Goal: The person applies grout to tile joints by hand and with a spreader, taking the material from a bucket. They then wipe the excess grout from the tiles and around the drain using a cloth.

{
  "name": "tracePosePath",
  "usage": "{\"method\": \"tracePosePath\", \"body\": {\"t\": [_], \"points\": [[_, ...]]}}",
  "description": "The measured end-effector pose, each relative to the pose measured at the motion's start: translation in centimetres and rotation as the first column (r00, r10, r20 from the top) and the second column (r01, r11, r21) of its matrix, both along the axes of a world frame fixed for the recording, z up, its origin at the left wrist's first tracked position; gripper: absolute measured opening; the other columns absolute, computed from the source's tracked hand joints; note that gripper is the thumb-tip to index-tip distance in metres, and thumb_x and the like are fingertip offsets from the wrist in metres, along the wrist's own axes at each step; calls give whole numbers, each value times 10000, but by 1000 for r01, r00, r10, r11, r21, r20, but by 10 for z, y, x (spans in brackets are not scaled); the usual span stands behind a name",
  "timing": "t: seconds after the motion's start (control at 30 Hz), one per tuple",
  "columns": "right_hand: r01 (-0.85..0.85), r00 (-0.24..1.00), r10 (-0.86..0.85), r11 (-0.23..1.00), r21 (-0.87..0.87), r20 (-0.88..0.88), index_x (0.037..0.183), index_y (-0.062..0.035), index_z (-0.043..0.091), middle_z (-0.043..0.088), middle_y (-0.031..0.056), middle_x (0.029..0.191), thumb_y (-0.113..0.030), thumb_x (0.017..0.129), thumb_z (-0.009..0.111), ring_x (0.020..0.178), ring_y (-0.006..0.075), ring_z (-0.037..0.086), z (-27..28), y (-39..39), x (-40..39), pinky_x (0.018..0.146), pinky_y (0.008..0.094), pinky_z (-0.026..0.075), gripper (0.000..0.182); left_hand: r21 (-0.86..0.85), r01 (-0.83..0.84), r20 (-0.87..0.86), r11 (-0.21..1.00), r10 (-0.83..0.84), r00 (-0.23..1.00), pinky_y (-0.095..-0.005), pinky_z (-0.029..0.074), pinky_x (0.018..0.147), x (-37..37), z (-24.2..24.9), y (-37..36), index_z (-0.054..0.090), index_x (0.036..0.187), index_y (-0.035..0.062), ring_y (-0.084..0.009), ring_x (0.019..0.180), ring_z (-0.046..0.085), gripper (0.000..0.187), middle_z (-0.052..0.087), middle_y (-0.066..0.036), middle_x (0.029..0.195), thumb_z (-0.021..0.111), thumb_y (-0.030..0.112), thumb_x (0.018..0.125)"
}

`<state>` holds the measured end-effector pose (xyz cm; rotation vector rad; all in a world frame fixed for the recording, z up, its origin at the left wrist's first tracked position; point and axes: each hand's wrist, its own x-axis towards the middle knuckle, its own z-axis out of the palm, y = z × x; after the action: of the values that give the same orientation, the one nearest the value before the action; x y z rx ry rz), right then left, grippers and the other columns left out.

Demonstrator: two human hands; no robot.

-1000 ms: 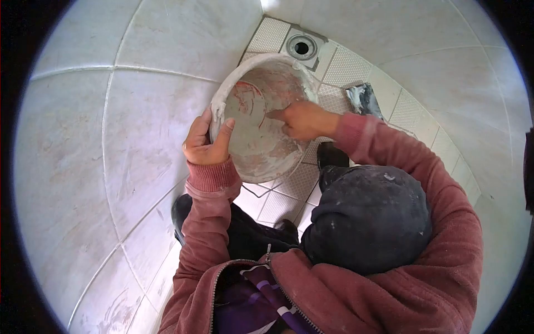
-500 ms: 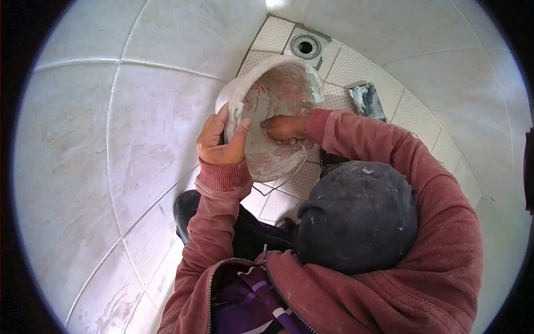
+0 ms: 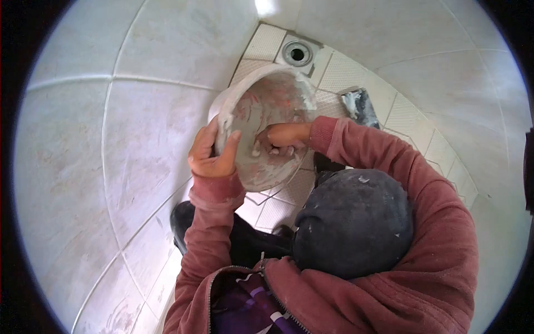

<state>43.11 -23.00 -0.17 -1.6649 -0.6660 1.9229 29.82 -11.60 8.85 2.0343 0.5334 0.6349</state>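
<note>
A bucket [image 3: 238,100] smeared with whitish paste is tipped so that its mouth faces me. My left hand [image 3: 214,153] grips its left rim, thumb inside and fingers round the outside. Inside the bucket, my right hand [image 3: 278,136] is closed, its fingers curled down near the inner wall. Bits of white paste show at the right fingertips; whatever else they may hold is hidden. Reddish streaks mark the bucket's inside, and its thin wire handle [image 3: 267,199] hangs below the rim.
A floor drain [image 3: 297,53] lies in the far corner of the tiled floor. Right of the bucket rests a dark flat piece [image 3: 361,107] with white paste on it. Tiled walls [image 3: 144,122] stand close on both sides. My dark-clad knee [image 3: 356,222] is bent below my right arm.
The view has shifted a little, so the bucket and drain appear lower and further left. My right hand has turned slightly in the bucket, with more white paste now showing at its fingers.
</note>
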Motion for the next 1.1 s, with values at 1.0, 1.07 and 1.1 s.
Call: {"method": "tracePosePath", "body": {"t": [1.0,1.07,1.1], "points": [[-64,-86,129,989,-135,988,1128,-100,574,611,145,1032,-142,810,462,867,289,641,-58,-74,170,700,414,512,340,-185,-45,-89,982,28,996,-292,433,866,-8,-4,22,582,1143,-45,-174,946,576,402,633,-114,1025,669,-17,752],[-46,-78,186,981,-190,979,1135,-104,571,611,145,1026,-140,807,466,867,293,640,-63,-68,172,697,411,512,346,-172,-43,-107,984,25,994,-292,433,866,-7,-3,19,583,1138,-50,-175,947,576,401,631,-118,1026,671,-16,749],[-29,-75,241,969,-244,968,1143,-107,568,611,144,1020,-137,804,470,866,296,639,-64,-66,171,693,408,512,353,-156,-42,-119,987,24,993,-293,432,866,-7,-2,19,584,1134,-55,-176,947,575,400,629,-122,1028,672,-15,746]]}}
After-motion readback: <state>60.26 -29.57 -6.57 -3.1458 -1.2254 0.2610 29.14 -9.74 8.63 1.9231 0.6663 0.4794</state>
